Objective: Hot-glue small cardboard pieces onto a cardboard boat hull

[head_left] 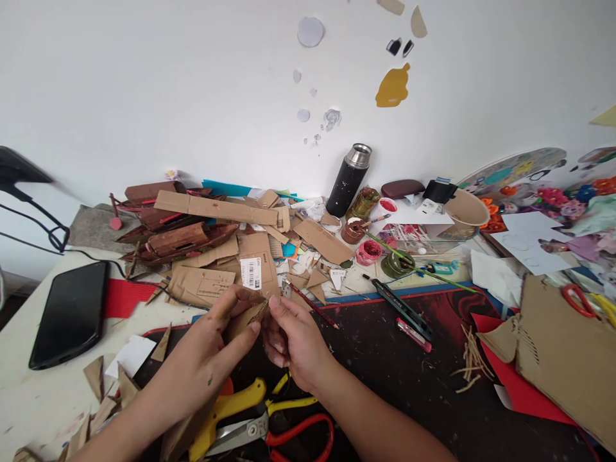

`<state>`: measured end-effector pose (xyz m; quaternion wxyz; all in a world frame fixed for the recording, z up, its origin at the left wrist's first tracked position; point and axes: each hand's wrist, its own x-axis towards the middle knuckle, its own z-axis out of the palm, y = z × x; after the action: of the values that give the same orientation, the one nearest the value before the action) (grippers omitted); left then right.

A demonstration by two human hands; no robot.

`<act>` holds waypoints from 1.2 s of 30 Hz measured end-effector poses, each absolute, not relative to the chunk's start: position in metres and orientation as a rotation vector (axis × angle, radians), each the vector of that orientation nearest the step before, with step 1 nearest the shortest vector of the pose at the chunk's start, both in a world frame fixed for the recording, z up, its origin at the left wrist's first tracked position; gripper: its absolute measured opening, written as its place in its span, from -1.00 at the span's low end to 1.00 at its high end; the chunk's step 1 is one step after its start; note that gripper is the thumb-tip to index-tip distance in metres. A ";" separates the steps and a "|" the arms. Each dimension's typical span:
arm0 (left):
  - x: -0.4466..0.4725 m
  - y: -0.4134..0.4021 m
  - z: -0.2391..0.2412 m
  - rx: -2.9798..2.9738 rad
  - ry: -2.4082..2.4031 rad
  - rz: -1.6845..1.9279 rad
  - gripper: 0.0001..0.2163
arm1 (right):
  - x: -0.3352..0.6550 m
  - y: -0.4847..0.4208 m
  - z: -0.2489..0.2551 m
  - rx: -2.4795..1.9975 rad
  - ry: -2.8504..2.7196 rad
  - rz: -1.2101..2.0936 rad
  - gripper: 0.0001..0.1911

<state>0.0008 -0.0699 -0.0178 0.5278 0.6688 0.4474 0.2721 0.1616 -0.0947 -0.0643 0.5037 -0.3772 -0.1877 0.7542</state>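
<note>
Near the middle of the head view, my left hand [216,350] grips a folded cardboard piece [246,321] between thumb and fingers. My right hand [296,340] closes on the pointed far end of the same piece, thumb and fingertips pinched together at its tip. Part of the cardboard is hidden behind my left fingers. Below my hands lie yellow-handled scissors [231,410] and a tool with a red handle [308,423] on the dark mat [385,398]. Cardboard scraps [166,343] are strewn to the left of my left forearm.
Brown model boats [187,244] stand at the back left, near a phone [72,314]. Paint jars [369,252] and a black flask [349,179] stand against the wall. Utility knives [402,308] lie on the mat; a cardboard sheet [568,353] is at right.
</note>
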 end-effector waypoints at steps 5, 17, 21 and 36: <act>-0.007 -0.068 -0.019 1.697 1.155 0.649 -0.68 | 0.162 -0.094 -0.065 -0.904 -0.446 1.830 -0.33; -0.009 -0.065 -0.022 1.843 1.167 0.578 -0.73 | 0.162 -0.094 -0.067 -0.892 -0.465 1.836 -0.35; -0.008 -0.068 -0.021 1.860 1.151 0.556 -0.76 | 0.162 -0.095 -0.069 -0.907 -0.480 1.843 -0.36; -0.005 -0.067 -0.019 1.876 1.194 0.581 -0.78 | 0.162 -0.094 -0.068 -0.913 -0.478 1.849 -0.35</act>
<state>-0.0055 -0.0670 -0.0190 0.4091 0.7448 0.4740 0.2305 0.1620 -0.0942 -0.0683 0.4902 -0.3759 -0.1967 0.7613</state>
